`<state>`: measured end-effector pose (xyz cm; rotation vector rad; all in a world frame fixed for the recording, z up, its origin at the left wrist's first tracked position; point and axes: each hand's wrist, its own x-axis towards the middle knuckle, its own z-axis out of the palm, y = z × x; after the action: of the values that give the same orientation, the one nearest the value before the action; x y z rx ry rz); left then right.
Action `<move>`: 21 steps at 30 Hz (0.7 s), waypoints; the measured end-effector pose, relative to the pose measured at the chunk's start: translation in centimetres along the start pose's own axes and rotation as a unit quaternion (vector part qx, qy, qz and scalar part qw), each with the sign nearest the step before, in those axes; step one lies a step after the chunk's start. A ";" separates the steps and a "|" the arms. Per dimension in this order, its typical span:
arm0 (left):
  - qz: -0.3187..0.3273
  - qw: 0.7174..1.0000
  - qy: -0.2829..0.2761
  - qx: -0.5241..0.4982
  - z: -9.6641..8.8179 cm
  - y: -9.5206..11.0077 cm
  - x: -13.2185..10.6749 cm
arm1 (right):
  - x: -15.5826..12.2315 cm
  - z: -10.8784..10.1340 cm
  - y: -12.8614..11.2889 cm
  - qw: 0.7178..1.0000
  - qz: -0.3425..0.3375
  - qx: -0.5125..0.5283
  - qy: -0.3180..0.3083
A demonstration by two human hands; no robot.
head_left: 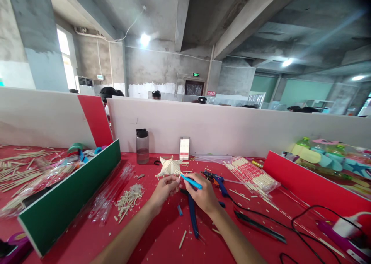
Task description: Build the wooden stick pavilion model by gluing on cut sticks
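My right hand [202, 192] is closed around a blue pen [191, 181], its tip pointing left at my left fingertips. My left hand [164, 192] pinches a short, thin wooden stick [179, 177] right by the pen tip. Just beyond both hands stands a small model built of wooden sticks [171, 166], with a sloped roof and upturned corners. Dark-blue-handled pliers [192, 213] lie partly under my right hand. Left of them is a small blue cap [180, 210]. A loose stick piece [182, 239] rests nearer to me.
Cut stick bits [129, 200] are heaped at left by clear plastic wrapping [111, 196]. A bottle [142, 147] stands against the white partition [232, 128]. Rightward lie a blue glue gun [220, 183], a utility knife [261, 227], packed sticks [252, 175] and black cables [292, 221]. Green [75, 194] and red boards [313, 183] flank the workspace.
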<state>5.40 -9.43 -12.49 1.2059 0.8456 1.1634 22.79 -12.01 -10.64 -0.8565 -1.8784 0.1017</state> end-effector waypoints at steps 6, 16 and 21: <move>-0.003 1.000 -0.002 0.005 0.0 0.1 -0.1 | -0.1 0.0 0.2 1.000 0.002 0.000 -0.002; -0.008 1.000 0.007 0.006 0.0 0.0 -0.2 | 0.2 -0.3 -0.2 1.000 0.009 -0.018 0.011; -0.007 1.000 -0.002 0.022 0.1 0.2 -0.5 | 0.2 -0.8 -0.2 0.999 0.001 -0.024 0.033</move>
<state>5.37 -9.96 -12.30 1.2371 0.8793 1.1363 23.36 -12.30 -10.04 -0.8836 -1.8243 0.0282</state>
